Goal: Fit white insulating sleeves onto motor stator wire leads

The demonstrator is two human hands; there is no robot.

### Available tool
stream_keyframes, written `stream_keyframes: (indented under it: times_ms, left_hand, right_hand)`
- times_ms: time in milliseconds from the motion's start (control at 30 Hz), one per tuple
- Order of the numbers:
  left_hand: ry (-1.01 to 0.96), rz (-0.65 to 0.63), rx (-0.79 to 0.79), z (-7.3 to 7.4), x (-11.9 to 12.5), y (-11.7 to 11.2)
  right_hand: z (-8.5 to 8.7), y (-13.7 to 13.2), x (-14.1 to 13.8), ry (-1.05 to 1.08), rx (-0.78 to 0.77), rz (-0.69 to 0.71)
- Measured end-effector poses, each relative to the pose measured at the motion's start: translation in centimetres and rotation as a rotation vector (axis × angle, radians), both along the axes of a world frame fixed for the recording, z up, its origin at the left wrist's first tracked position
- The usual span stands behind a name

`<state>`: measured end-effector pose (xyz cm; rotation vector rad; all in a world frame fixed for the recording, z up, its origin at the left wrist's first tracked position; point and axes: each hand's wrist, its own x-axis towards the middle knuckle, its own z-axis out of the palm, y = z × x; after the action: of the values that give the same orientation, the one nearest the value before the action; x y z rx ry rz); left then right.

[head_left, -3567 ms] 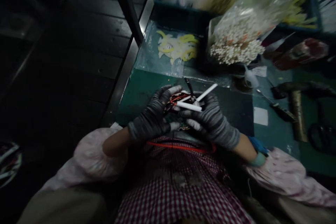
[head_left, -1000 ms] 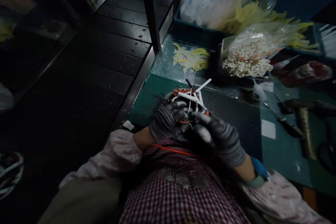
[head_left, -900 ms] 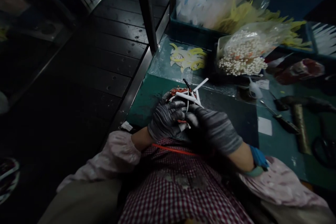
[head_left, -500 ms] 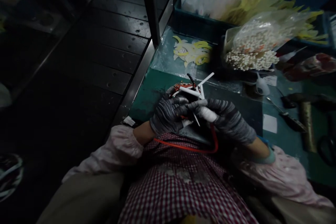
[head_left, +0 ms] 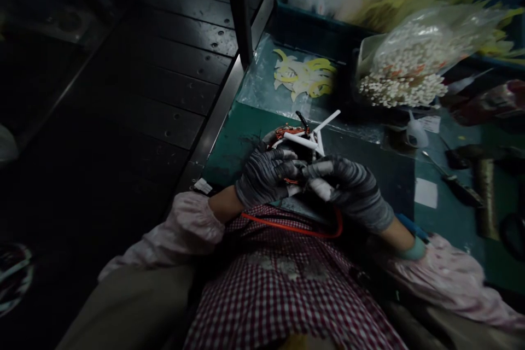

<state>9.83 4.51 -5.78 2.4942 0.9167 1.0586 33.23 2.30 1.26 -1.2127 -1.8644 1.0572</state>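
Note:
A motor stator (head_left: 289, 132) with copper-orange windings sits between my hands, largely hidden by them. Several white sleeves (head_left: 303, 141) and one black lead stick out of its top. My left hand (head_left: 264, 172), in a grey striped glove, is wrapped round the stator's left side. On the near right side, my right hand (head_left: 348, 186) has its thumb and index finger pinched together against the stator; whatever lies between these fingertips is too small and dark to make out. White wrapping covers its thumb. A red tube (head_left: 295, 227) curves below my hands.
Yellow and white cut strips (head_left: 303, 74) lie on a plastic bag at the back. Beyond them stands a dark bin (head_left: 311, 19) of bagged parts. A bag of white-tipped pieces (head_left: 406, 76) is at right, with a screwdriver (head_left: 455, 183) and hammer (head_left: 486, 197). A metal post (head_left: 238, 11) rises at the table's left edge.
The thin white strip that poked out below my right fingers no longer shows. My right fingertips have shifted slightly downward and my thumb has turned. The whole view has moved a little.

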Motion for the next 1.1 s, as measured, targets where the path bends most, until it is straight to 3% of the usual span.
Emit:
stream_keyframes:
  times_ms: [100,267,367,467,567,667,767,867,967,1100]
  left_hand:
    - [-0.039,-0.021,0.014,0.0,0.2,-0.1]
    - [-0.026,0.018,-0.02,0.7,0.4,-0.3]
    - [-0.068,-0.006,-0.028,1.1,0.5,-0.3]
    - [-0.055,-0.012,-0.021,1.2,0.5,-0.2]
    - [0.065,0.024,-0.053,1.1,0.6,-0.1]
    - [0.068,-0.027,-0.026,0.9,0.1,0.2]
    - [0.064,-0.113,0.08,1.1,-1.1,0.5]
    - [0.185,-0.076,0.256,2.1,-2.8,0.8]
    - [0.373,-0.119,0.326,4.1,-4.2,1.1]
    - [0.559,-0.244,0.336,7.1,-4.8,1.2]
  right_hand:
    - [-1.2,-0.7,0.3,-0.09,-0.045,0.063]
    - [-3.2,-2.5,0.7,-0.157,-0.012,-0.078]
    - [-2.3,-2.4,0.9,-0.159,0.082,0.102]
    - [-0.8,-1.3,0.0,-0.137,0.051,0.267]
    - [-0.1,0.9,-2.2,-0.238,0.032,0.124]
    - [-0.3,2.9,-3.6,-0.349,0.185,-0.037]
    - [-1.1,3.2,-3.0,-0.247,0.383,-0.208]
    - [-2.5,2.2,-1.7,-0.16,0.362,-0.361]
    - [-4.1,2.1,-1.0,-0.125,0.144,-0.252]
    - [-4.4,5.9,-0.7,-0.069,0.024,0.017]
